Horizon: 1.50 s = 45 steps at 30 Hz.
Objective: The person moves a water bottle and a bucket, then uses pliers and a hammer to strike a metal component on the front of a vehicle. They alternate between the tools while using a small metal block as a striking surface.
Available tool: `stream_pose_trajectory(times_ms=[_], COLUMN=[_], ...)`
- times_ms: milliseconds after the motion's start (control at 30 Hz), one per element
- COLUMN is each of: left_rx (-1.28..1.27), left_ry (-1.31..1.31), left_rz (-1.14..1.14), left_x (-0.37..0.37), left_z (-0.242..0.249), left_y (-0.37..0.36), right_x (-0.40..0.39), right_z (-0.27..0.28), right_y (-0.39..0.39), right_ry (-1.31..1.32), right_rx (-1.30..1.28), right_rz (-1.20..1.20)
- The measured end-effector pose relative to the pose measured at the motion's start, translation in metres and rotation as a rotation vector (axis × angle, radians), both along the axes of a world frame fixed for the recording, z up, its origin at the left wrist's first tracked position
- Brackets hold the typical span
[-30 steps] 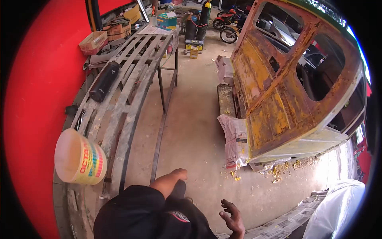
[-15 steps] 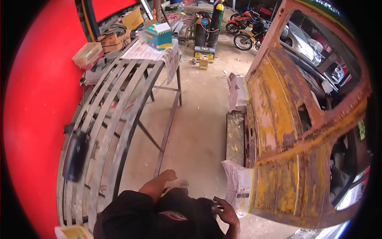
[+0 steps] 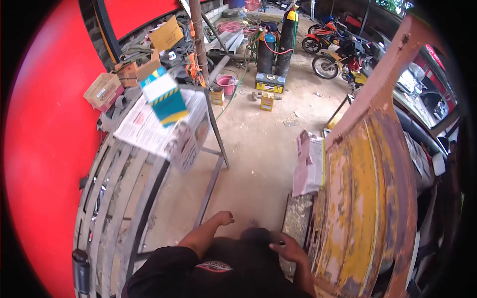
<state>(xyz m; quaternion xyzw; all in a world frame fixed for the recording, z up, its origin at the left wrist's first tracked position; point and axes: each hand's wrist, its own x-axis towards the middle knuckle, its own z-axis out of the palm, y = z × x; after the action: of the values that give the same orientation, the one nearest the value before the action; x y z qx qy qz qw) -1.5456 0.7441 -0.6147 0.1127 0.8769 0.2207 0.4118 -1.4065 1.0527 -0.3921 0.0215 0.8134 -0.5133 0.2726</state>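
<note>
My left hand [image 3: 226, 217] is loosely curled over the floor beside the slatted metal rack [image 3: 130, 181]; nothing shows in its fingers. My right hand [image 3: 290, 249] hangs at my right side with the fingers bent and apart, and no object is seen in it. Nearest to it is the vehicle body panel [image 3: 350, 198], with patchy yellow, pink and rust-brown paint. Newspaper [image 3: 191, 141] covers the far end of the rack, and a teal, white and yellow box [image 3: 169, 107] sits on it. A black bottle [image 3: 80, 270] is at the rack's near left.
Ahead stand tall gas cylinders [image 3: 285, 42] behind a yellow-and-grey toolbox [image 3: 270, 83]. A small yellow box [image 3: 267, 102] and a pink bucket [image 3: 226, 84] are on the floor. Motorbikes [image 3: 328, 64] are parked at the back right. Masking paper [image 3: 309, 161] hangs along the panel's edge.
My view has moved forward along the rack. The papered end and teal box are nearer, and the black bottle has slipped towards the bottom left. Both hands remain low near my body.
</note>
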Motion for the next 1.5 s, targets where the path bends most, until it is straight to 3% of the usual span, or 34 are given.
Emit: stream_pose_trajectory(times_ms=[67, 133, 200, 300, 433, 467, 533, 600, 667, 733, 767, 833, 1000, 1133, 1233, 1400, 1500], left_rx=[-0.004, 0.012, 0.035, 0.012, 0.049, 0.058, 0.057, 0.077, 0.095, 0.073, 0.068, 0.141, 0.133, 0.046, -0.046, -0.174, -0.272], left_ry=[-0.062, 0.035, 0.107, 0.004, 0.043, 0.032, 0.008, -0.067, -0.082, -0.039, -0.035, -0.039, -0.127, -0.227, -0.255, -0.292, -0.296], left_rz=[0.055, 0.114, 0.36, 0.414, 0.13, 0.074, 0.008, -0.023, 0.123, 0.096, 0.047, 0.163, 0.312, 0.478, 0.455, 0.364, 0.029], left_x=[-0.048, -0.104, -0.155, -0.239, -0.357, -0.388, -0.447, -0.519, -0.579, -0.643, -0.673, -0.724, -0.819, -0.864, -0.887, -0.944, -1.009], left_z=[0.003, -0.015, 0.016, 0.031, -0.012, -0.005, 0.024, -0.004, 0.002, -0.002, -0.002, -0.004, -0.013, -0.047, -0.006, 0.004, -0.01], left_y=[-0.005, -0.005, 0.012, 0.046, 0.093, 0.102, 0.124, 0.139, 0.149, 0.161, 0.17, 0.187, 0.214, 0.178, 0.194, 0.247, 0.308], right_x=[-0.067, -0.13, -0.194, -0.268, -0.34, -0.357, -0.37, -0.363, -0.383, -0.424, -0.443, -0.485, -0.622, -0.752, -0.845, -0.937, -0.956], right_z=[0.019, 0.039, 0.052, 0.047, -0.005, -0.022, -0.062, -0.119, -0.102, -0.073, -0.073, -0.089, -0.124, -0.123, -0.099, -0.057, -0.074], right_y=[0.021, 0.041, 0.06, 0.084, 0.106, 0.108, 0.117, 0.13, 0.127, 0.128, 0.133, 0.149, 0.22, 0.3, 0.368, 0.465, 0.514], right_ry=[0.134, 0.181, 0.237, 0.292, 0.041, 0.033, -0.221, -0.255, -0.283, -0.45, -0.453, -0.438, -0.293, -0.359, -0.19, 0.0, 0.036], right_rx=[0.004, 0.005, 0.011, 0.075, -0.024, -0.013, -0.015, -0.012, 0.026, -0.158, -0.195, -0.214, -0.283, -0.334, -0.325, -0.39, -0.372], right_rz=[0.021, 0.053, 0.08, 0.053, -0.231, -0.287, -0.541, -0.564, -0.652, -0.783, -0.843, -0.892, -0.91, -0.971, -0.939, -1.058, -1.219])
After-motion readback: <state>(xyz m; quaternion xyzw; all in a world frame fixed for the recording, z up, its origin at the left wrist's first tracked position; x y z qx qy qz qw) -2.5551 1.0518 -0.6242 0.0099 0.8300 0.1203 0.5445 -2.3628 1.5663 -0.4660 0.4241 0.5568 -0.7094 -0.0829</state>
